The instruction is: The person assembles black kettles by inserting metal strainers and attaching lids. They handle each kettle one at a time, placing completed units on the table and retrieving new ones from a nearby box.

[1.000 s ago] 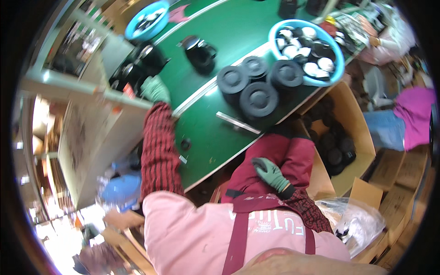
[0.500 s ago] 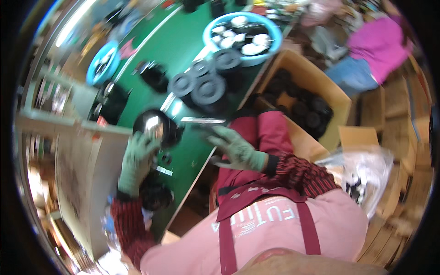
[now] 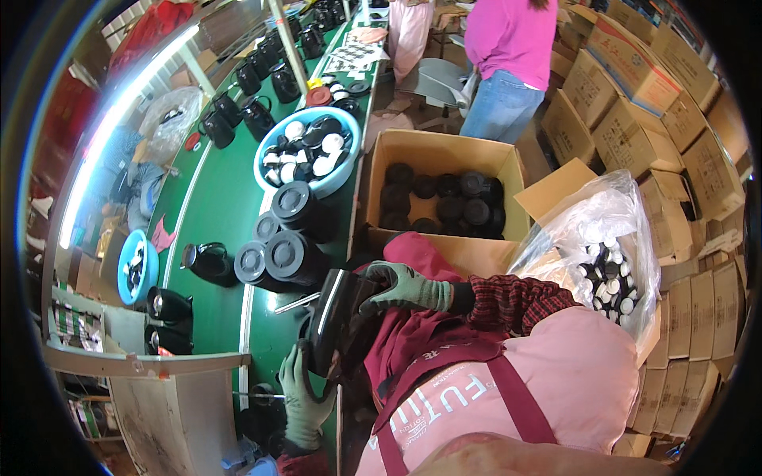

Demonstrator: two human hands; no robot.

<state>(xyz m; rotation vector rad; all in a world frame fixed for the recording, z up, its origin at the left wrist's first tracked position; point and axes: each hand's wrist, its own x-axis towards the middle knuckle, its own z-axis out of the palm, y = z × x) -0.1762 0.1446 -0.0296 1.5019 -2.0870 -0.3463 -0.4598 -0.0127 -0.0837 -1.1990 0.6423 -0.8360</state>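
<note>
A glossy black jug (image 3: 336, 319) lies tilted between my hands at the belt's near edge, over my lap. My left hand (image 3: 304, 402), in a pale green glove, grips its lower end with thumb and fingers spread round it. Curled over the upper end is my right hand (image 3: 406, 287), gloved the same way. Just beyond the jug stands a cluster of dark, round-ended black cylinders (image 3: 295, 255). A thin metal rod (image 3: 298, 303) shows beside the jug; its far end is hidden behind it.
The green conveyor belt (image 3: 208, 297) carries black jugs (image 3: 209, 262) and a blue basin (image 3: 347, 176) of black-and-white lids. To the right are an open carton (image 3: 444, 143) of black round parts and a plastic-lined box (image 3: 635, 238) of small parts. A person in pink (image 3: 508, 47) stands beyond.
My right hand, open and apart before, now holds the jug's upper end. The jug has come nearer my lap and turned on its side. The view has swung too.
</note>
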